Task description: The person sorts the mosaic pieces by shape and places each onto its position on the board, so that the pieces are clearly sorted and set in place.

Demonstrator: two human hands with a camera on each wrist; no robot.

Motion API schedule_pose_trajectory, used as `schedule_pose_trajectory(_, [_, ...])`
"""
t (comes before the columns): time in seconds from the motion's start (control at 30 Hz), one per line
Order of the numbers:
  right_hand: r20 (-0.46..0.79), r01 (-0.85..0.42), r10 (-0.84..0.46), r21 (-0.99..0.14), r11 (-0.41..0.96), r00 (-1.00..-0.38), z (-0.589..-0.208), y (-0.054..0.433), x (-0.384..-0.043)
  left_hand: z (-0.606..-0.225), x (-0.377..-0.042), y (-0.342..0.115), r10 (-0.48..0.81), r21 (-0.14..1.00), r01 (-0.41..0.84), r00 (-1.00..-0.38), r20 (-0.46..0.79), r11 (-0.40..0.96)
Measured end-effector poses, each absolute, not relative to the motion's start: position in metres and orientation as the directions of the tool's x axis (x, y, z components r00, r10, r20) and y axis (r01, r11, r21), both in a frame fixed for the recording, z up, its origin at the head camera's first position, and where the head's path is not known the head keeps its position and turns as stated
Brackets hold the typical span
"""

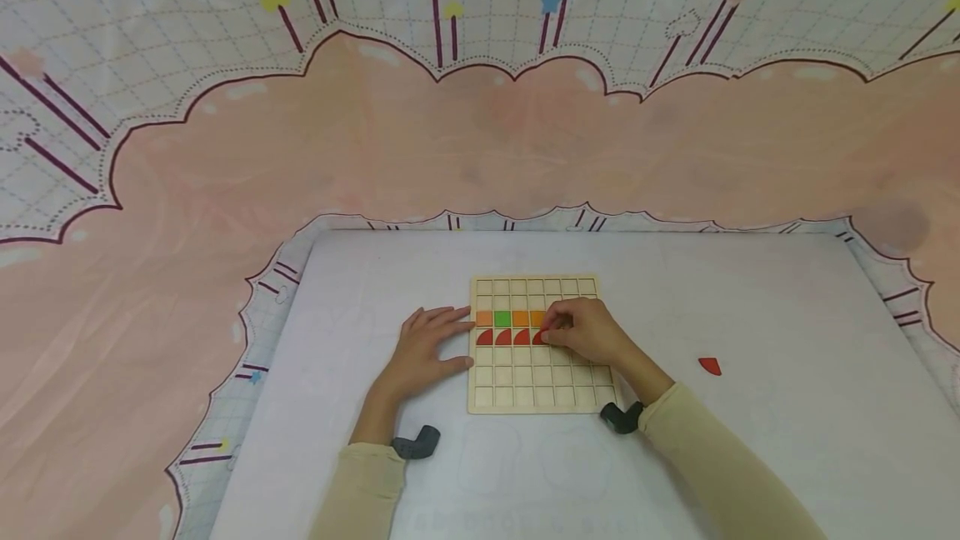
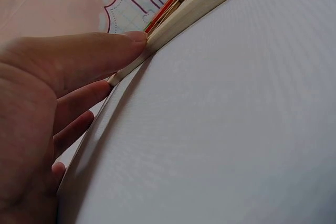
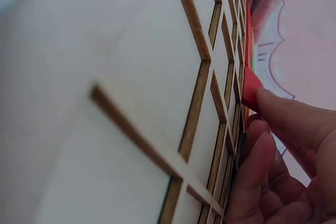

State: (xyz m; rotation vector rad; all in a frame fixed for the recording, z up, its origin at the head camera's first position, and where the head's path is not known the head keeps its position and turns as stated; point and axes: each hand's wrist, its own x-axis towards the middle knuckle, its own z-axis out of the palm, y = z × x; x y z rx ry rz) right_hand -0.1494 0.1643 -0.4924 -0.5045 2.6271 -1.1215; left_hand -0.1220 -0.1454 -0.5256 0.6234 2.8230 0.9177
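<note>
A light wooden grid board (image 1: 522,397) lies on the white table. My left hand (image 1: 427,348) is at its left edge, fingers spread and thumb tip against the board's side in the left wrist view. Over the middle of the board, my right hand (image 1: 588,332) pinches a red quarter-circle piece (image 3: 251,87) between thumb and fingers, at the right end of a row of red quarter-circle pieces (image 1: 503,337). Above that row sit square pieces: a pale orange one (image 1: 484,318), a green one (image 1: 502,318) and orange ones (image 1: 520,318), partly covered by the right hand.
One loose red quarter-circle piece (image 1: 710,366) lies on the table (image 1: 795,440) to the right of the board. Behind the table hangs a pink patterned cloth (image 1: 480,140). A dark wrist device (image 1: 417,443) is on the left wrist, another (image 1: 621,418) on the right.
</note>
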Motion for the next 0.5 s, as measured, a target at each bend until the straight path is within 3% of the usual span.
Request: schedule_pose_trajectory(0.5, [-0.072,-0.243,-0.401,-0.694,0.678,-0.913,-0.4939,0.1609,-0.1485,-0.5266,-0.1226,-0.1461,0.423,0.586,0.368,-0.905,0.047,0.722])
